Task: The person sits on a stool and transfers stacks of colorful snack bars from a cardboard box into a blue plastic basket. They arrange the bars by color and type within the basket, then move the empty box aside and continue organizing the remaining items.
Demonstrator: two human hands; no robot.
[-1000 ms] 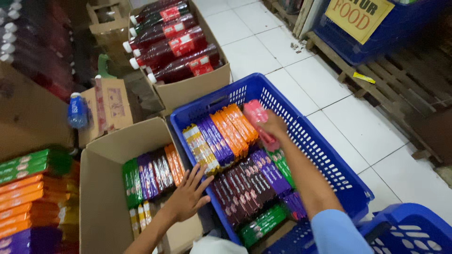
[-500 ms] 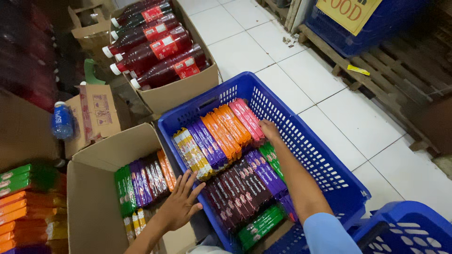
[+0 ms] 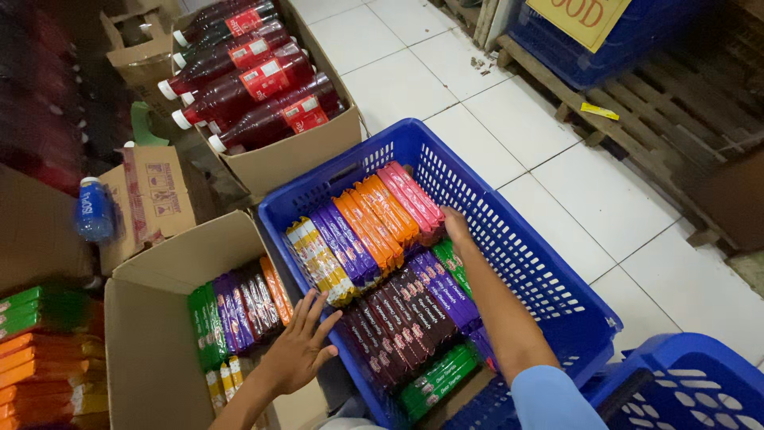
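Nearest the camera, the left hand (image 3: 298, 350) rests with a wide, empty grip, fingers spread over the inner edge of the cardboard box (image 3: 151, 350), just beside the green, purple and orange bars (image 3: 235, 306) stood on edge inside it. To work well from here, that hand should close on a few bars of one colour only, pinching them by their long edges so the stack lifts square and does not fan out.

Further out, the right hand (image 3: 456, 225) reaches into the blue plastic basket (image 3: 525, 247) and its fingertips touch the end of the pink bars (image 3: 414, 197), which sit at the far right of the upper row, next to the orange bars (image 3: 378, 215). Whether that grip is pinching a bar or only pressing it I cannot tell. Pushing the pink bars snug against the orange ones keeps the row tight. The lower row of brown and purple bars (image 3: 414, 306) lies under the forearm, so the arm should stay lifted off them.

Beyond the basket stands a carton of red syrup bottles (image 3: 255, 87) on the tiled floor (image 3: 549, 159).
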